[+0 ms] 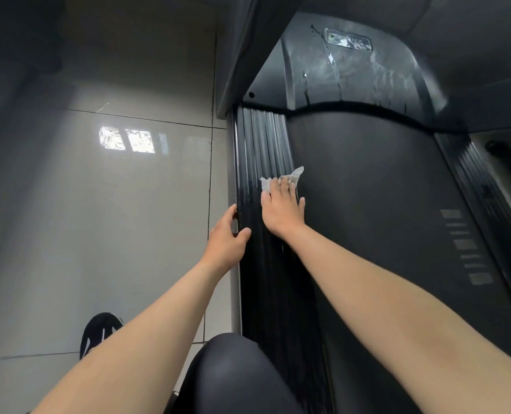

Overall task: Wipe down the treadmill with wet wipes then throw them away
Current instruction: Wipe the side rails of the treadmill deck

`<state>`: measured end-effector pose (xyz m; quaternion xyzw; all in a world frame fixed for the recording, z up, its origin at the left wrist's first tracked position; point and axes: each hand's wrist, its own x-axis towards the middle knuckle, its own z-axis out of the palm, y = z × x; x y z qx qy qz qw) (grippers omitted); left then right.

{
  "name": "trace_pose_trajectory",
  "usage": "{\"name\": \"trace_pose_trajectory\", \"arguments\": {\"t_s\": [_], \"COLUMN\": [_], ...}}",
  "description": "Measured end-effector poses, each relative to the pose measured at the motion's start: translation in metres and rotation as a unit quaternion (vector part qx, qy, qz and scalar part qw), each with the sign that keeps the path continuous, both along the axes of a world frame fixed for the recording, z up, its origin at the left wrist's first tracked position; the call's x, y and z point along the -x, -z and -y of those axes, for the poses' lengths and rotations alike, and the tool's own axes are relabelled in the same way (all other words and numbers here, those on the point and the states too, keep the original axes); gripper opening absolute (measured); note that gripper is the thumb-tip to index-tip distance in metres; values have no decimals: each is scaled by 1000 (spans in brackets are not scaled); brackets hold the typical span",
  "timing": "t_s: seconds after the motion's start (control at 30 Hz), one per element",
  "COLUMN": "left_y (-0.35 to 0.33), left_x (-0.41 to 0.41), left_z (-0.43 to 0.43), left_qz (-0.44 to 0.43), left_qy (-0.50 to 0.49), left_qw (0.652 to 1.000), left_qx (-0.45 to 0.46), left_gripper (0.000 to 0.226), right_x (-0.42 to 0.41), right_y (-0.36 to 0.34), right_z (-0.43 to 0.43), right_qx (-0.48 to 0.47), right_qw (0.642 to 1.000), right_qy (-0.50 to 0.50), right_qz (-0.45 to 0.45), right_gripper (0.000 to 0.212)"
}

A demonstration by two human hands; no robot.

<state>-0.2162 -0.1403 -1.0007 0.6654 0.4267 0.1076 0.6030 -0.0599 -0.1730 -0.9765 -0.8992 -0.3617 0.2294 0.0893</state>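
Glossy grey tiled floor [99,219] fills the 9 o'clock half and mirrors a bright window. Treadmill [397,294] occupies the 3 o'clock half, with a matte black belt [368,189]. At 12 o'clock is its smooth curved motor hood [353,76], streaked with wet smears. A shiny ribbed side rail [260,138] runs along the belt's 9 o'clock edge. Knee [233,375] in dark fabric at 6 o'clock. Black shoe [99,330] on the floor at 7 o'clock. Left hand [226,240] grips the rail's outer edge, thumb on top, fingers curled round. Right hand [282,212], fingers straight, presses a crumpled white wet wipe [295,175] flat where rail meets belt, at centre.
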Motion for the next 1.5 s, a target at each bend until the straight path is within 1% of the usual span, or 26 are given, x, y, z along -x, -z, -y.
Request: {"name": "trace_pose_trajectory", "arguments": {"t_s": [0.1,0.17,0.27,0.3,0.37,0.43,0.53,0.63,0.7,0.73,0.8,0.83,0.9,1.03,1.1,1.17,1.23,1.37,1.47,1.5], "left_y": [3,7,7,7,4,-2,-14,-21,-20,-18,-12,-10,-6,4,18,32,50,72,63,60], "left_x": [4,9,16,19,22,21,13,3,1,0,0,-1,-9,-32,-37,-35,-29,-20,-20,-22], "left_z": [0,-2,-4,-4,-3,-1,9,19,21,19,14,11,2,-21,-30,-31,-28,-19,-19,-21], "left_qz": [24,50,77,78,67,70,122,164,160,153,141,140,144,157,154,153,145,97,75,71], "left_qy": [-1,-5,-65,-99,-170,-220,-229,-199,-161,-138,-110,-101,-99,-140,-130,-108,-114,-112,-126,-146], "left_qw": [999,995,984,980,976,969,960,957,966,970,976,977,973,953,954,957,952,941,930,927], "left_qx": [41,83,149,155,116,86,102,133,127,125,126,128,152,217,224,222,245,306,336,339], "left_gripper": [69,69,65,63,54,48,40,40,41,41,40,40,41,44,41,44,46,41,36,35], "right_x": [7,19,31,32,35,43,58,70,72,72,67,64,56,31,24,28,32,35,37,37], "right_y": [-1,1,3,4,7,10,20,22,17,14,9,7,7,15,21,27,30,28,26,26], "right_z": [-29,-38,-29,-22,-2,17,36,40,39,39,39,36,25,-11,-26,-30,-28,-25,-26,-26], "right_qx": [-15,-18,-22,-28,-46,-73,-124,-201,-243,-257,-274,-275,-268,-256,-238,-199,-171,-162,-157,-154], "right_qw": [997,990,981,977,968,963,967,969,963,958,949,949,953,965,970,978,980,980,981,982], "right_qy": [-76,-136,-189,-205,-241,-255,-224,-134,-64,-41,-33,-38,-49,-43,-37,-39,-47,-45,-41,-41], "right_qz": [17,19,42,51,57,38,5,-51,-94,-119,-150,-151,-128,-25,11,53,87,103,102,103], "right_gripper": [56,55,53,52,51,50,49,52,56,63,76,76,67,56,52,51,54,54,55,56]}}
